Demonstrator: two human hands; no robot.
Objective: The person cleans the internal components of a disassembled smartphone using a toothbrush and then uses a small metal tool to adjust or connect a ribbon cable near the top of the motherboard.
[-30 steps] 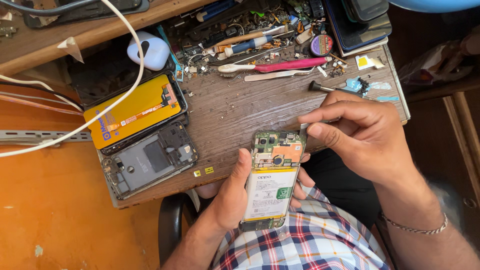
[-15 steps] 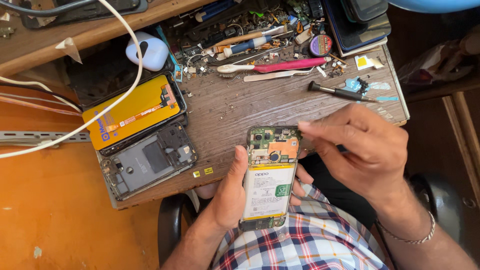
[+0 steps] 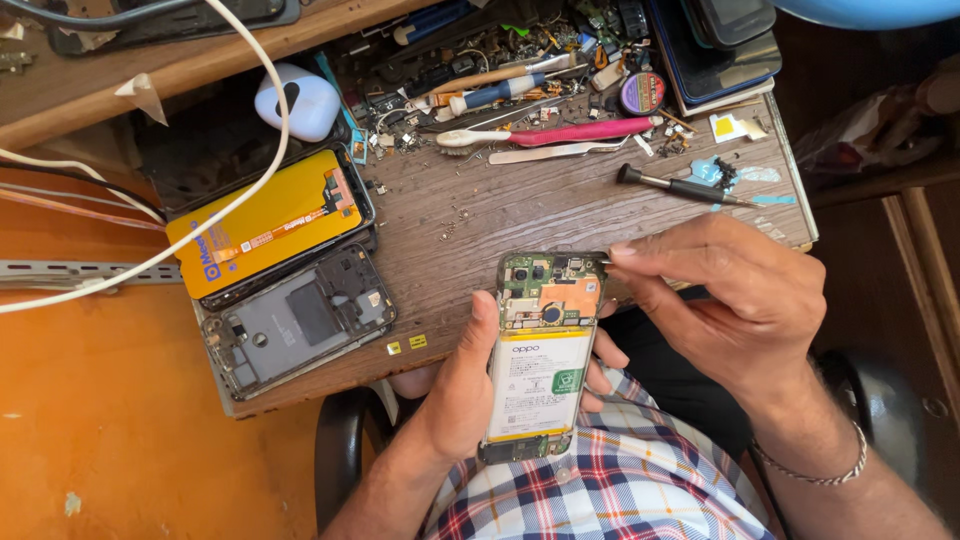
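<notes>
White-and-green, the opened phone with no back cover (image 3: 540, 350) sits low in the middle of the frame. The left hand (image 3: 462, 385) wraps its fingers around it. The right hand (image 3: 735, 300) pinches a thin tool at the phone's top corner, above the brown wooden tabletop (image 3: 500, 215).

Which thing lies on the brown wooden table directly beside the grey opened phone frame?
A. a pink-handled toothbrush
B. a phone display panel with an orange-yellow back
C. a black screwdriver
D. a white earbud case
B: the phone display panel with an orange-yellow back lies against the grey opened phone frame on the brown wooden table.
</notes>
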